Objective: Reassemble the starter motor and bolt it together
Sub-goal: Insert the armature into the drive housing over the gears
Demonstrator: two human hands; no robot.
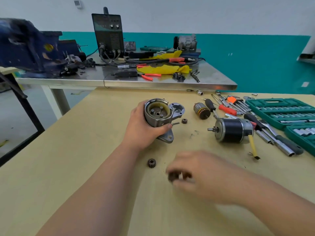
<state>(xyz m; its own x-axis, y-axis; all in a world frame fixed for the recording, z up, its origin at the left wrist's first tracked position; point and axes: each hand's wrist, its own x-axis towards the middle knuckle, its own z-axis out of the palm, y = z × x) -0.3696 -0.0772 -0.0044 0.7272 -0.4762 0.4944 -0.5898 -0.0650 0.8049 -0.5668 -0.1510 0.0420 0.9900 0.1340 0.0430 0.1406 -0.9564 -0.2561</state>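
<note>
Tan bench, socket set at R; L hand gripping gear housing; R hand, blurred, pinching small gear; 1 spare gear nearby.

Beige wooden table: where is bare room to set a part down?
Widest: left of the left hand gripping the silver gear housing. Also between that housing and the black cylindrical motor. Crowded at right, by the green socket case.

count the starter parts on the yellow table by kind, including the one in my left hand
gears: 2
housing, held in the left hand: 1
armature: 1
motor body: 1
pin: 1
total: 6
The dark piece at the right hand is too blurred to count.
</note>
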